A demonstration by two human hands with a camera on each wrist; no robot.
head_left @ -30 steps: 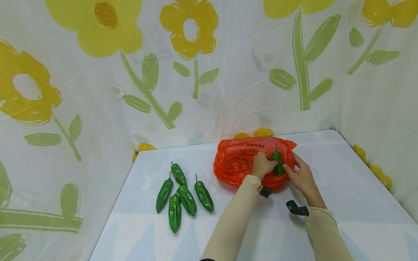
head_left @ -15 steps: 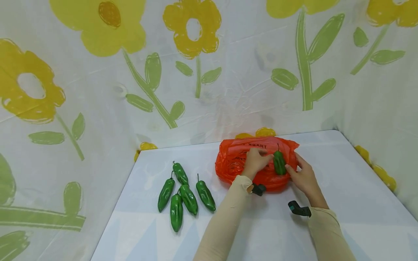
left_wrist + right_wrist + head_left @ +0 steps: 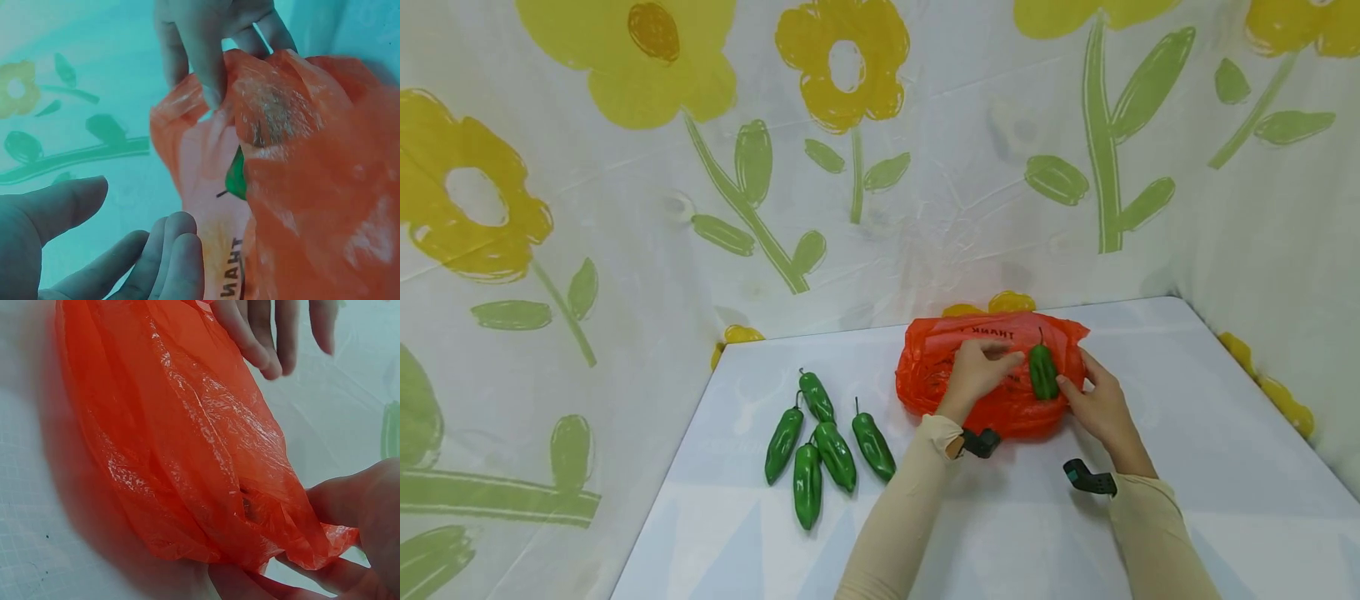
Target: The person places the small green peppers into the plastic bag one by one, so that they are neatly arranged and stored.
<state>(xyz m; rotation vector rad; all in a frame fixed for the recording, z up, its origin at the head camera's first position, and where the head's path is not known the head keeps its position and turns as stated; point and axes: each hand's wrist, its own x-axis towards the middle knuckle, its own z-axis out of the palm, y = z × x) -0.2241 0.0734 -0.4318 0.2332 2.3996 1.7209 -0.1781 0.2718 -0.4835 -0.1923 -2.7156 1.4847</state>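
Observation:
A red plastic bag [image 3: 1022,423] with dark printing lies on the table, its mouth spread. Inside its right end lies a green pepper [image 3: 1043,373], stem toward the back; in the left wrist view only a bit of the pepper [image 3: 236,178] shows. My left hand [image 3: 979,377] hovers over the bag's left part, thumb and fingers apart, holding nothing. At the bag's right rim, my right hand [image 3: 1101,407] pinches the plastic between thumb and fingers, which the right wrist view shows beside the bag [image 3: 187,444]. The bag hides part of the right fingers.
Several green peppers [image 3: 807,486] lie grouped on the white table [image 3: 715,533], left of the bag. Behind the table hangs a flower-printed curtain [image 3: 925,208], which also runs along both sides.
My left hand has let go of the green pepper and drawn back to the left, leaving it in the bag. The right hand has stayed at the bag's right rim.

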